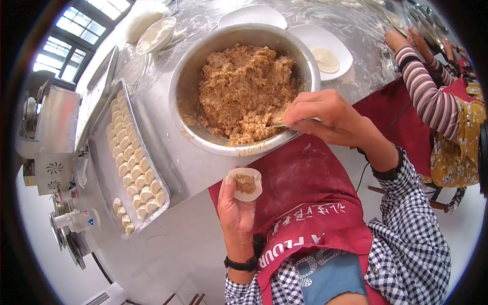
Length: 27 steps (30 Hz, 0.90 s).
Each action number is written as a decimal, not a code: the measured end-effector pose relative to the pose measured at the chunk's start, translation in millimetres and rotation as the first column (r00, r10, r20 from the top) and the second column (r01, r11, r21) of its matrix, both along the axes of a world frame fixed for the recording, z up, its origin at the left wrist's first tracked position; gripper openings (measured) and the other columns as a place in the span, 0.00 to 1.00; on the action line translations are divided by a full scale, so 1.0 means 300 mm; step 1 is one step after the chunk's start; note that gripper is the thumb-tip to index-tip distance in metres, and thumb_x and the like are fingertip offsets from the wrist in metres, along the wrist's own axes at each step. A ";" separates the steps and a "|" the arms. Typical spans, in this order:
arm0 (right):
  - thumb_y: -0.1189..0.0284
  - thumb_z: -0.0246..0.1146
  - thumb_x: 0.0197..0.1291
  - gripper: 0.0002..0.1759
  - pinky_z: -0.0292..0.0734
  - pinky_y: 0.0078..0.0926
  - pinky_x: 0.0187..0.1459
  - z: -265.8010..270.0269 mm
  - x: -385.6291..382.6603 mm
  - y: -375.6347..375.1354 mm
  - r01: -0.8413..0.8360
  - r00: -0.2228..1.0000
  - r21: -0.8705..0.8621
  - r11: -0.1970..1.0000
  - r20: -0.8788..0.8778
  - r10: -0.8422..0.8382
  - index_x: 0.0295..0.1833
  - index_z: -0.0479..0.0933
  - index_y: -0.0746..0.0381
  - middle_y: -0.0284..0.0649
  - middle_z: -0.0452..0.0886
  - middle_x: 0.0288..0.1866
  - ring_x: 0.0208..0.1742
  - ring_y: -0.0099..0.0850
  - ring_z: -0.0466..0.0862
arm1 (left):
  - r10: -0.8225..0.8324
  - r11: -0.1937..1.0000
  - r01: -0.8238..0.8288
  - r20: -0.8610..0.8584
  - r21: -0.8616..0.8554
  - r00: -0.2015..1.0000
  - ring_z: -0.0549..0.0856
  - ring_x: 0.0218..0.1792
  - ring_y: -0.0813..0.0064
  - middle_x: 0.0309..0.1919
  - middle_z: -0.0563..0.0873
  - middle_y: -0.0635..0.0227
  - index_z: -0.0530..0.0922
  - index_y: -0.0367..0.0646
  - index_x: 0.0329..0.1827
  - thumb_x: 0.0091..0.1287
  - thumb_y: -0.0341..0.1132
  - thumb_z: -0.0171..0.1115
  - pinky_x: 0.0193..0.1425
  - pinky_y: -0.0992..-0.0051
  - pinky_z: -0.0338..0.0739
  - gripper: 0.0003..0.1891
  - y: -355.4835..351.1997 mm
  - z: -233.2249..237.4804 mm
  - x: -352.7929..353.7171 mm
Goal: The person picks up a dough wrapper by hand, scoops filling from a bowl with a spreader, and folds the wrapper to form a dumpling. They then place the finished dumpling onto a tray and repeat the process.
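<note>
My left hand (237, 213) holds a round dumpling wrapper (257, 179) in front of the red apron. A lump of meat filling (245, 184) lies on the wrapper's middle. My right hand (330, 116) is closed around a thin utensil (278, 123) at the right rim of a large metal bowl (179, 109). The utensil's tip meets the brown minced filling (244, 86) heaped in that bowl; my fingers hide most of it, so its exact kind cannot be made out.
Left of the bowl, a metal tray (161, 180) carries rows of folded dumplings (133, 162). A white plate (343, 51) with a wrapper (325, 60) stands behind the bowl, near another plate (251, 16). A flour bowl (156, 35) sits back left. Another person's striped sleeve (427, 84) is at right.
</note>
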State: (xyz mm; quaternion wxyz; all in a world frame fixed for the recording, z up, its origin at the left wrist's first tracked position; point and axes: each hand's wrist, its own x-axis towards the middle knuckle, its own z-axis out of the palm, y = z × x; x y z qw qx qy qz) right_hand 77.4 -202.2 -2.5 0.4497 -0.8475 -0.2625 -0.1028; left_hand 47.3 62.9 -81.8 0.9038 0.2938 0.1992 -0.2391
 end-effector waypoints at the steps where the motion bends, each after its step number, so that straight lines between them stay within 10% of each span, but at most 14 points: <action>1: 0.81 0.63 0.48 0.08 0.76 0.29 0.41 -0.012 0.003 0.004 0.014 1.000 0.003 1.000 -0.010 -0.014 0.38 0.77 0.66 0.43 0.82 0.35 0.38 0.39 0.82 | 0.006 1.000 -0.006 0.012 0.018 1.000 0.77 0.54 0.61 0.52 0.77 0.58 0.69 0.37 0.56 0.65 0.31 0.53 0.55 0.59 0.75 0.17 -0.003 0.015 -0.004; 12: 0.81 0.65 0.44 0.13 0.77 0.28 0.43 0.031 -0.125 0.048 0.314 0.803 0.186 0.931 0.470 -0.366 0.39 0.76 0.65 0.44 0.80 0.42 0.41 0.36 0.81 | -0.067 0.998 0.067 0.128 0.002 0.990 0.74 0.57 0.61 0.56 0.73 0.56 0.64 0.37 0.60 0.67 0.31 0.51 0.59 0.57 0.72 0.20 -0.035 0.155 -0.054; 19: 0.80 0.69 0.38 0.19 0.75 0.34 0.45 -0.063 -0.198 0.177 0.043 0.950 0.112 0.993 0.304 -0.075 0.41 0.75 0.63 0.48 0.78 0.48 0.45 0.43 0.78 | -0.105 0.991 0.116 0.142 -0.072 0.984 0.73 0.58 0.61 0.57 0.72 0.56 0.62 0.37 0.62 0.69 0.35 0.47 0.62 0.58 0.69 0.20 -0.061 0.212 -0.074; 27: 0.80 0.70 0.38 0.18 0.76 0.34 0.45 -0.102 -0.211 0.223 0.036 0.930 0.251 0.967 0.347 -0.124 0.39 0.75 0.62 0.48 0.77 0.49 0.47 0.43 0.78 | -0.135 0.986 0.145 0.114 -0.084 0.984 0.72 0.59 0.65 0.57 0.72 0.58 0.62 0.35 0.63 0.68 0.34 0.44 0.62 0.63 0.67 0.21 -0.088 0.224 -0.103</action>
